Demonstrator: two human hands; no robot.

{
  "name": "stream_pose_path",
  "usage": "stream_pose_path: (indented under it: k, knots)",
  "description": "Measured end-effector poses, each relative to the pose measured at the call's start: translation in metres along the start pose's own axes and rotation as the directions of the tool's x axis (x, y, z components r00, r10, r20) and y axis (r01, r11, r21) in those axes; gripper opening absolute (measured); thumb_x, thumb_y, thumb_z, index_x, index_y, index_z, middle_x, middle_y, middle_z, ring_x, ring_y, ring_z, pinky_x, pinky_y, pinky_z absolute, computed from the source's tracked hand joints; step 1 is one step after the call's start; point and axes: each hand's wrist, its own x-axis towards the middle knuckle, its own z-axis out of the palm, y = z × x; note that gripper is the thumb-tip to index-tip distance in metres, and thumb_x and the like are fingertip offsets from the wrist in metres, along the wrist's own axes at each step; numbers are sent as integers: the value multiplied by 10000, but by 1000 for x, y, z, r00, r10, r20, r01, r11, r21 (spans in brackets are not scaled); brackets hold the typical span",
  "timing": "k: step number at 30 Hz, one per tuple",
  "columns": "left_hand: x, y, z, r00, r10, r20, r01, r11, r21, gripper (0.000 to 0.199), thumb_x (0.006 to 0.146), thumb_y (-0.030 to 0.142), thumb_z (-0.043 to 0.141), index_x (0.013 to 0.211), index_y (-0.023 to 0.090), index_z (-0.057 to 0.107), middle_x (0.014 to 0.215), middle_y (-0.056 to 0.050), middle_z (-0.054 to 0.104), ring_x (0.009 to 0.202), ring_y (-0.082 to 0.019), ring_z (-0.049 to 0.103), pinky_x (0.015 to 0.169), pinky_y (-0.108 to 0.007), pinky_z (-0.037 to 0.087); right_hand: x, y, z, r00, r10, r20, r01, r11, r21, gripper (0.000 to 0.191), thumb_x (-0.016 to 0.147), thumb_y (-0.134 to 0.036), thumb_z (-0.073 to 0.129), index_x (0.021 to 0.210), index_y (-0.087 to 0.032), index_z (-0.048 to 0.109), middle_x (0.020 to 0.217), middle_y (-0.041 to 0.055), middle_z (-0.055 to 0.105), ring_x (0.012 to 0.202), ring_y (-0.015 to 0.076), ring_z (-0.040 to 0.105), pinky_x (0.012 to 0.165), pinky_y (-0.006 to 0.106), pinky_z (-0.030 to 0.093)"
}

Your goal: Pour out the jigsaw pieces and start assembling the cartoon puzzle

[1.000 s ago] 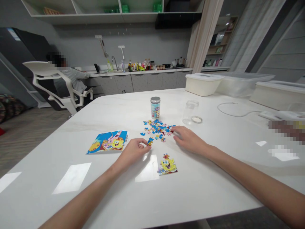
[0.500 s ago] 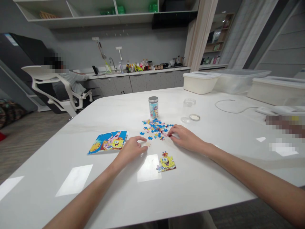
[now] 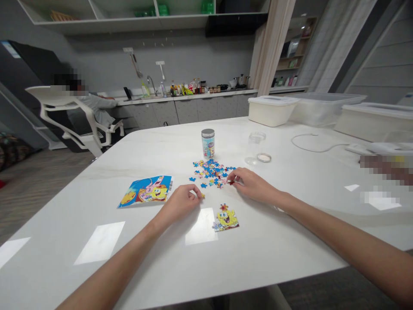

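My left hand (image 3: 183,201) pinches a small yellow puzzle piece (image 3: 202,196) just above the white table. My right hand (image 3: 247,183) has its fingertips closed on a dark red piece (image 3: 230,182) at the right edge of the pile. The loose puzzle pieces (image 3: 211,170), mostly blue, lie in front of a printed jar (image 3: 208,145) with a silver lid. Nearer to me lies a joined part of the puzzle (image 3: 227,218), showing a yellow cartoon face. A picture sheet (image 3: 146,190) rests left of my left hand.
A clear jar (image 3: 254,150) and a round lid (image 3: 263,157) stand right of the pile. Plastic boxes (image 3: 272,113) and a cable (image 3: 312,148) are at the back right. A person (image 3: 97,107) sits on a chair at the far left.
My left thumb and forefinger have closed on the piece, which now shows yellow instead of its pale side. My right hand has barely moved.
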Motion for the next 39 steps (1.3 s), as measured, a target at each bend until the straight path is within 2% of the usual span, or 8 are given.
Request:
stream_pose_path:
  k: [2, 5, 9, 13, 21, 30, 35, 39]
  knots:
    - [0, 0, 0, 1000, 5, -15, -4, 1000, 19, 92, 701, 224, 541, 772, 185, 584, 416, 120, 280, 424, -90, 268, 471, -228, 194, -1, 2, 1, 1000, -10, -5, 10, 1000, 1, 250, 780, -54, 494, 936, -199, 625, 946, 70, 665, 918, 221, 590, 823, 380, 477]
    - [-1, 1, 0, 1000, -10, -28, 11, 999, 30, 210, 703, 207, 532, 895, 181, 612, 425, 124, 300, 425, -96, 296, 480, -228, 215, -1, 4, 2, 1000, -26, -9, 26, 1000, -16, 283, 753, -33, 490, 942, -201, 618, 950, 68, 657, 928, 218, 587, 831, 373, 476]
    - [-1, 3, 0, 1000, -27, -10, 27, 997, 68, 326, 736, 247, 546, 1041, 168, 632, 439, 118, 334, 436, -109, 332, 495, -240, 234, -1, 4, 2, 1000, -17, -18, 16, 999, -29, 231, 780, -74, 512, 939, -207, 615, 968, 69, 654, 932, 223, 591, 841, 376, 471]
    - [-2, 5, 0, 1000, -3, 5, 3, 994, 107, 266, 761, 284, 542, 972, 179, 667, 441, 106, 330, 437, -109, 323, 501, -246, 229, -1, 2, 0, 1000, -1, -11, 1, 1000, -11, 180, 802, -121, 528, 929, -205, 625, 926, 70, 656, 912, 229, 589, 820, 375, 469]
    - [-4, 7, 0, 1000, -5, 5, 5, 996, 94, 182, 769, 293, 574, 925, 199, 589, 450, 114, 360, 440, -106, 343, 496, -234, 239, -2, 2, 0, 998, -37, 50, 37, 999, 4, 423, 708, 33, 423, 995, -199, 628, 966, 73, 649, 946, 225, 586, 829, 369, 472]
    - [-2, 4, 0, 999, -28, -15, 30, 991, 132, 227, 777, 309, 559, 969, 198, 604, 459, 102, 376, 462, -122, 386, 507, -242, 243, -1, -3, -7, 998, 53, 35, -53, 999, 2, 204, 811, -99, 512, 946, -190, 635, 950, 71, 657, 884, 205, 598, 799, 341, 469]
    - [-2, 4, 1, 998, -47, -36, 52, 986, 160, 288, 786, 302, 520, 1024, 195, 642, 464, 94, 371, 455, -120, 370, 522, -247, 247, 1, 0, -9, 984, 129, 119, -136, 989, 54, 244, 797, -109, 545, 999, -193, 652, 931, 57, 668, 793, 170, 596, 741, 309, 472]
    - [-4, 8, 0, 998, -47, -30, 51, 982, 183, 272, 785, 296, 504, 979, 209, 674, 456, 88, 361, 455, -117, 358, 530, -248, 246, 2, 3, -10, 967, 142, 214, -172, 976, 131, 258, 783, -128, 599, 1021, -199, 673, 900, 46, 674, 749, 155, 585, 704, 297, 479]
